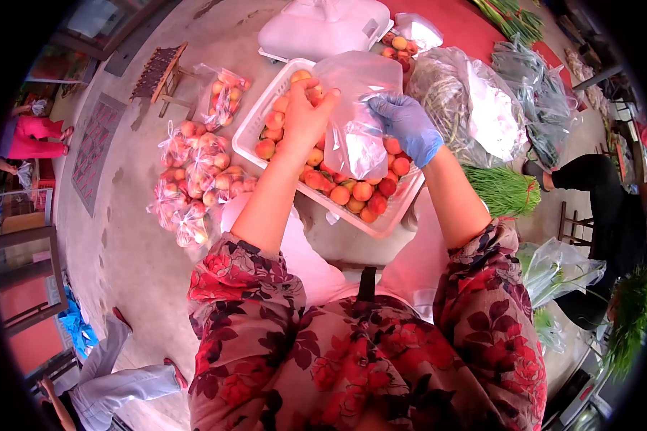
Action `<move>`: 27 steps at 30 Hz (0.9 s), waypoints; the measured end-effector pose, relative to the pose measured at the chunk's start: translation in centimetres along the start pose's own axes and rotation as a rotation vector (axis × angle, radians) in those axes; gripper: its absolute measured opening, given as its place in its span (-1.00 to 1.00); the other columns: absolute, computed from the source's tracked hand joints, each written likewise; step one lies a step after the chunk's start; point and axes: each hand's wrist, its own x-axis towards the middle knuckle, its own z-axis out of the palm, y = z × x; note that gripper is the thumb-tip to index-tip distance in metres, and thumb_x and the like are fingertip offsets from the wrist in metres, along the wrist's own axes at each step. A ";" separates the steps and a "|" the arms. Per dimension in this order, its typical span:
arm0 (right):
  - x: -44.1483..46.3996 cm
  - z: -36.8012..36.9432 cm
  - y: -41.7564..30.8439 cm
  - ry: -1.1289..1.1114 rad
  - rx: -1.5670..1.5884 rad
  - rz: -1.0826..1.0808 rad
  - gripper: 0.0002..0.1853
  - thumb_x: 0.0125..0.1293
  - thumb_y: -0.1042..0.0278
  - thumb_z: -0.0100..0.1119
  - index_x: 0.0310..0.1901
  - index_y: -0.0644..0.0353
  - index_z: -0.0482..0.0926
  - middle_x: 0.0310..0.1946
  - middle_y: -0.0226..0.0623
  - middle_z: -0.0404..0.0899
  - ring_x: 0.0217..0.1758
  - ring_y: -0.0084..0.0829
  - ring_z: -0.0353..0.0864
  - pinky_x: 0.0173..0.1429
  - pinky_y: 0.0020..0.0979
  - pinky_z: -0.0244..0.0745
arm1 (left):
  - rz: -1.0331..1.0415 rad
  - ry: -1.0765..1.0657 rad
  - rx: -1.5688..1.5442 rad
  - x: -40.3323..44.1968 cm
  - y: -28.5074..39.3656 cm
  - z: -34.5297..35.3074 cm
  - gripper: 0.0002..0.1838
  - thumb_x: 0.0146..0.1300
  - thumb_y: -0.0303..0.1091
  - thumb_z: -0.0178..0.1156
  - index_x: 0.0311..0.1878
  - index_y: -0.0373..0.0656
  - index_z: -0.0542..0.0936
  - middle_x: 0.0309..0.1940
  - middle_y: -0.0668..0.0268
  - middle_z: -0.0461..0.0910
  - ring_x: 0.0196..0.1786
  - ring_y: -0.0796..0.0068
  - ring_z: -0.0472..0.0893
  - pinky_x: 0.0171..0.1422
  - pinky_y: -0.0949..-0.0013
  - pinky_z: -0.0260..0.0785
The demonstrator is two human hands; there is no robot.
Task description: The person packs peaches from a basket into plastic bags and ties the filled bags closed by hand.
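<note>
A clear plastic bag (361, 140) hangs upright between my hands, above a white basket (255, 122) full of peaches (340, 195). My bare left hand (308, 115) has its fingers curled, with thumb and fingertips at the bag's left edge. On the other side, my right hand (407, 128), in a blue glove, pinches the bag's right edge between thumb and fingers. No fruit shows inside the bag. The basket sits in front of my knees, and the bag and my hands cover part of its peaches.
Tied bags of peaches (194, 172) lie on the floor at left, near a low folding stool (162, 75). A pink lidded container (323, 29) stands beyond the basket. Bagged vegetables (456, 93) and green chives (503, 190) are at right. Other people (122, 381) are at the sides.
</note>
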 end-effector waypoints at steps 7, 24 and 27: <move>2.3 0.6 3.3 -0.025 0.238 0.020 -0.87 0.17 0.33 0.16 -0.30 0.18 0.56 -0.50 -0.45 0.52 -0.51 -0.64 0.46 -0.46 -0.62 0.37 | -0.055 -0.416 0.175 -0.4 0.2 1.9 -0.60 0.03 -0.21 0.30 -0.19 -0.32 0.46 -0.29 0.19 0.57 -0.23 0.42 0.56 -0.16 0.37 0.39; 6.9 -11.2 -2.8 0.360 0.695 0.081 -0.73 0.33 0.31 -0.20 -0.08 0.25 0.42 -0.19 -0.11 0.53 -0.19 -0.22 0.57 -0.06 -0.19 0.55 | -0.290 0.208 -0.651 6.4 0.7 -3.1 -0.88 0.20 -0.31 0.11 -0.30 -0.13 0.43 -0.47 0.40 0.38 -0.45 0.58 0.38 -0.41 0.46 0.25; 4.9 -10.4 -5.7 0.559 0.590 -0.067 -0.75 0.28 0.10 -0.03 -0.28 0.12 0.47 -0.49 -0.35 0.44 -0.50 -0.44 0.44 -0.39 -0.36 0.42 | -0.310 0.165 -0.508 5.9 0.4 -3.7 -0.88 0.18 -0.29 0.15 -0.34 -0.07 0.43 -0.59 0.50 0.35 -0.53 0.67 0.34 -0.47 0.54 0.20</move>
